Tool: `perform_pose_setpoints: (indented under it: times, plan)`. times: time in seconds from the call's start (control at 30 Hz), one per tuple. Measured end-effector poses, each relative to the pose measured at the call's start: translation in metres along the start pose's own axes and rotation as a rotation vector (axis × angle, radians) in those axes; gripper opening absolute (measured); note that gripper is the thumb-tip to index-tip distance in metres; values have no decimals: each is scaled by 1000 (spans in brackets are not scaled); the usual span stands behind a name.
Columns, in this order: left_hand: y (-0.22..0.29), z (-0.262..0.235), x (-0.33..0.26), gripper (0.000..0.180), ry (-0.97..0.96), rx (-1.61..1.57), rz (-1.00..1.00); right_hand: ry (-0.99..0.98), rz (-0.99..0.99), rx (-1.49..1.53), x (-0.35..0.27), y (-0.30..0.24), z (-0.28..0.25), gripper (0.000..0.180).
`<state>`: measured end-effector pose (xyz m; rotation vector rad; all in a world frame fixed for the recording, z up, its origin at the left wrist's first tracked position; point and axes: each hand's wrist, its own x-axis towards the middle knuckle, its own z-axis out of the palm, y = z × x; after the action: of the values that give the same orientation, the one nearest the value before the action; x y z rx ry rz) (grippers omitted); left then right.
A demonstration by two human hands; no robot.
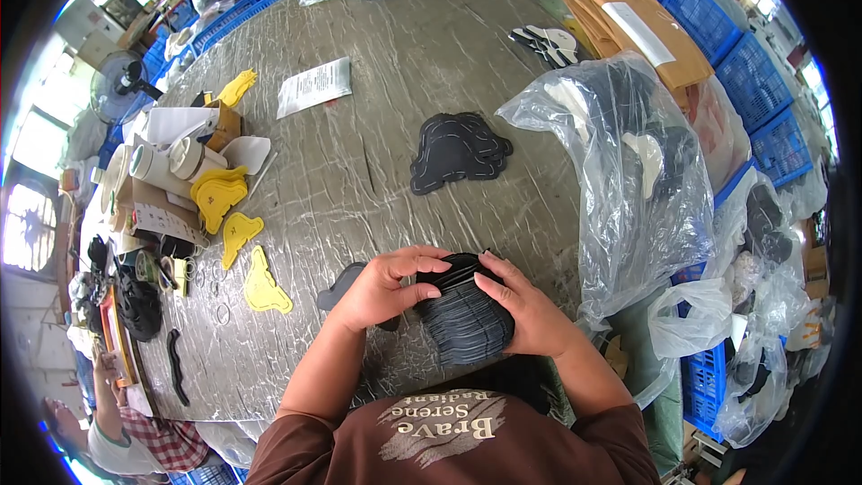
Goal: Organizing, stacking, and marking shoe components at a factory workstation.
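Close to my body, at the table's near edge, both hands grip a thick stack of black cut pieces (pixel 467 328), fanned so that many thin edges show. My left hand (pixel 386 287) closes on its upper left side, thumb and fingers at the top edges. On the other side, my right hand (pixel 525 305) wraps the stack with its thumb on the near face and fingers along the top. Partly under my left wrist lies a dark flat piece (pixel 337 289). Farther off, a smaller pile of black curved pieces with pale marked lines (pixel 458 153) rests on the table.
Yellow shaped pieces (pixel 265 283) lie at left near a cardboard box (pixel 162 216) with rolls. A printed white sheet (pixel 314 87) is farther back. At right are a clear plastic bag (pixel 628 189), brown cardboard (pixel 651 31) and blue crates (pixel 750 81). Another person's plaid sleeve (pixel 166 440) shows lower left.
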<state>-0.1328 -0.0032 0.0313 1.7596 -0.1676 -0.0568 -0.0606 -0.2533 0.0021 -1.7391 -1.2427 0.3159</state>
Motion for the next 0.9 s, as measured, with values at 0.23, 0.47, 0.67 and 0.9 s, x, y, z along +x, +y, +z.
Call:
perform_pose_setpoints:
  times: [0.23, 0.47, 0.67, 0.9]
  plan:
    - [-3, 1, -1, 31, 61, -39, -29, 46, 8, 1, 1, -7, -1, 91]
    - [7, 3, 4, 29, -47, 85, 100, 59, -22, -44, -1, -3, 1, 89]
    - [3, 2, 4, 28, -60, 58, 97, 68, -29, -37, -1, -3, 1, 88]
    - [0, 4, 2, 30, -10, 143, 71, 91, -2, -19, -3, -6, 2, 87]
